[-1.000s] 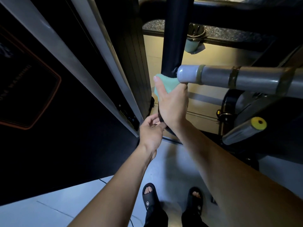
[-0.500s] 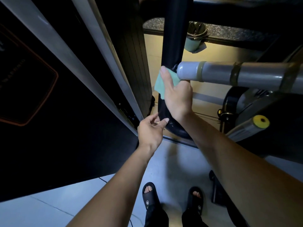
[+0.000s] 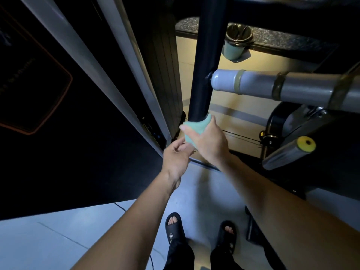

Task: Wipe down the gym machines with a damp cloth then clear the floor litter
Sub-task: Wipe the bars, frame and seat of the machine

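The right hand [image 3: 209, 142] wraps a green cloth [image 3: 195, 128] around the lower part of a black post [image 3: 206, 61]. Its fingers [image 3: 190, 129] curl over the cloth and press it against the post, with the thumb on the far side of the cloth. The cloth sits between the fingers and the post, bunched under the palm.

The left hand [image 3: 176, 157] reaches up just below the right fingers. Its fingers are loosely bent and slightly spread, their tips close to the bottom edge of the cloth; whether they touch it cannot be told.

Above the right fingers and to their right, a grey bar [image 3: 288, 87] juts out from the post. Farther right and lower, a roller [image 3: 288, 153] with a yellow end points toward the camera. A cup [image 3: 234, 46] stands on a ledge well above the fingers. Below both hands, two feet in black slides [image 3: 173, 227] stand on the pale floor [image 3: 48, 240].
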